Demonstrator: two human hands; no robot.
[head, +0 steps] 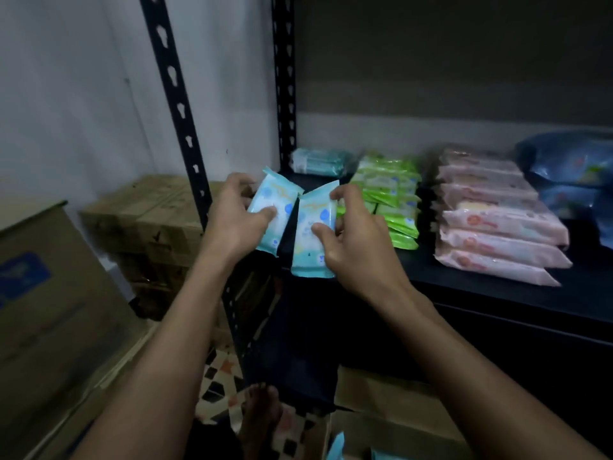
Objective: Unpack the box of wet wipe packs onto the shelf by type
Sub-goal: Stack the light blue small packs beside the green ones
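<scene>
My left hand (pixel 237 215) grips a light blue wet wipe pack (pixel 277 197) and my right hand (pixel 356 242) grips a second light blue pack (pixel 313 247). Both packs hover side by side at the left front corner of the black shelf (pixel 497 300). On the shelf lie a small pile of blue packs (pixel 316 161) at the back left, a row of green packs (pixel 391 194) in the middle and a row of pink packs (pixel 497 227) to the right. The open cardboard box (pixel 381 413) stands on the floor below, with blue packs (pixel 336 448) showing inside.
Dark blue bags (pixel 570 167) lie at the shelf's far right. The black slotted upright (pixel 185 127) of the rack stands just left of my hands. Stacked cardboard boxes (pixel 142 220) sit behind it, and a large box (pixel 49 310) stands at the left. My bare foot (pixel 260 413) rests on patterned floor.
</scene>
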